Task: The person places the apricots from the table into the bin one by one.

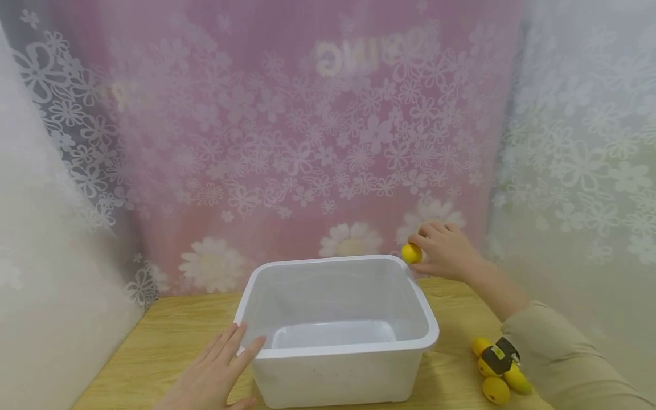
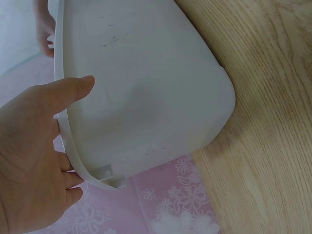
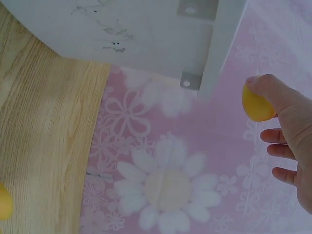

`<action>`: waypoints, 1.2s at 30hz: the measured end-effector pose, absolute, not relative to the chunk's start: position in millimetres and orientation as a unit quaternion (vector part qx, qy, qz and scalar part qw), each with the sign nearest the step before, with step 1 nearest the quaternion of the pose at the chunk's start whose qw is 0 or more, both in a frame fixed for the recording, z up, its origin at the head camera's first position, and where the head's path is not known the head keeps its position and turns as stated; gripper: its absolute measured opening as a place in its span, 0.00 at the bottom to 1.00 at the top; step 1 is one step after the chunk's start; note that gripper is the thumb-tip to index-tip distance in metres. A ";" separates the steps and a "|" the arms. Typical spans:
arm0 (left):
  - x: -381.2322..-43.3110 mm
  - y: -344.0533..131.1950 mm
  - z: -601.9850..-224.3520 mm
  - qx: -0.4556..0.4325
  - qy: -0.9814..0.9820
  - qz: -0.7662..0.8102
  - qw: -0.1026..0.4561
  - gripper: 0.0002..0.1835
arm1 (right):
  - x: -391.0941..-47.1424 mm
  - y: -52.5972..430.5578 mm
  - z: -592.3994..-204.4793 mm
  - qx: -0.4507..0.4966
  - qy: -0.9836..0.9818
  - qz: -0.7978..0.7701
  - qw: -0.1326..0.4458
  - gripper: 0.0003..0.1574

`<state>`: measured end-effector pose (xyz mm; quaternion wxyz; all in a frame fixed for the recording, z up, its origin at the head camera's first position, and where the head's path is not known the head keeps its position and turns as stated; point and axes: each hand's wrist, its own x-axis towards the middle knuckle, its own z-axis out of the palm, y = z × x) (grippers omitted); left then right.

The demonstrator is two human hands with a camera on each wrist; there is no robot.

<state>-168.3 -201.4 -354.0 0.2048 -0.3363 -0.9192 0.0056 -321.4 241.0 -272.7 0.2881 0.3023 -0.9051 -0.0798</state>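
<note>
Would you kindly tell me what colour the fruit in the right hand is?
The fruit is yellow, seen best in the right wrist view.

The worktop (image 1: 179,330) has a pale yellow-brown wood grain. Behind the worktop hangs a pink curtain (image 1: 246,62) printed with white outlined flowers (image 1: 302,156). Large white daisies (image 1: 212,265) with pale yellow centres line its lower part, just above the worktop's far edge. High above the worktop stand cream letters (image 1: 373,52), partly washed out. Whitish panels flank the worktop, the right panel (image 1: 579,171) patterned with white flowers.
</note>
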 end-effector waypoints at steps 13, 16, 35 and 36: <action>-165.9 -199.4 -352.4 -0.321 -0.930 -0.003 0.177 0.42 | -328.7 214.5 -281.3 0.326 -0.895 -0.100 0.287 0.26; -165.5 -198.9 -352.2 -0.318 -0.931 -0.003 0.176 0.42 | -331.4 211.1 -284.7 0.330 -0.893 -0.106 0.287 0.26; -167.6 -199.6 -352.8 -0.326 -0.927 -0.009 0.184 0.43 | -329.3 216.0 -289.9 0.324 -0.898 -0.092 0.285 0.30; -167.5 -199.4 -352.5 -0.325 -0.928 -0.011 0.181 0.43 | -329.0 217.5 -290.8 0.322 -0.899 -0.087 0.283 0.30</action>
